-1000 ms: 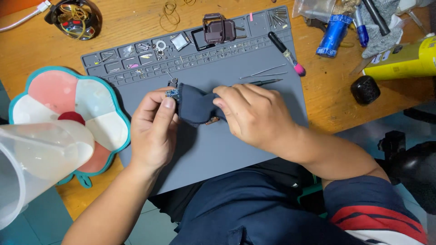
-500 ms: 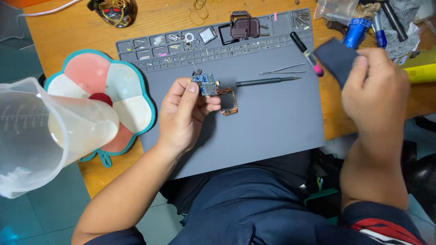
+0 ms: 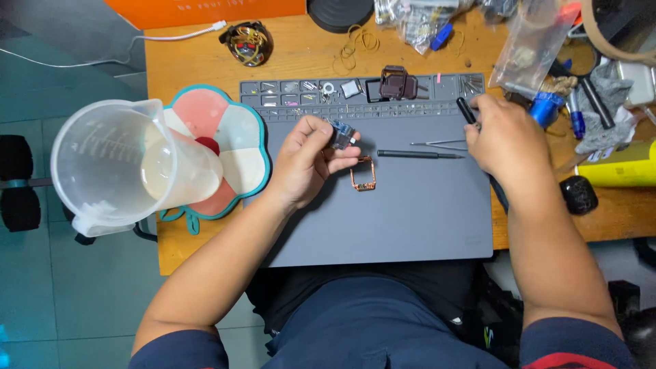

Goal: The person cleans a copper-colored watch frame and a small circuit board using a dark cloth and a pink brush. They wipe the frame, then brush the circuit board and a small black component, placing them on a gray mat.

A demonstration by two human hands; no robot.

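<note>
Right hand (image 3: 507, 137) dropped from cloth to grip screwdriver (image 3: 466, 109) | left hand (image 3: 309, 158) pinches circuit module (image 3: 340, 134) above mat (image 3: 410, 219), steadying it.

Bare forearms, dark navy short sleeves, red-striped right sleeve, navy trousers

**Packages and labels on the table**

An orange sign (image 3: 225, 8) with pale lettering lies along the far edge. Clear plastic bags (image 3: 417, 17) of small parts sit top centre; another clear bag (image 3: 529, 48) stands at the far right. A yellow package (image 3: 618, 167), perhaps a tube, with a dark label, lies at the right edge.
</note>
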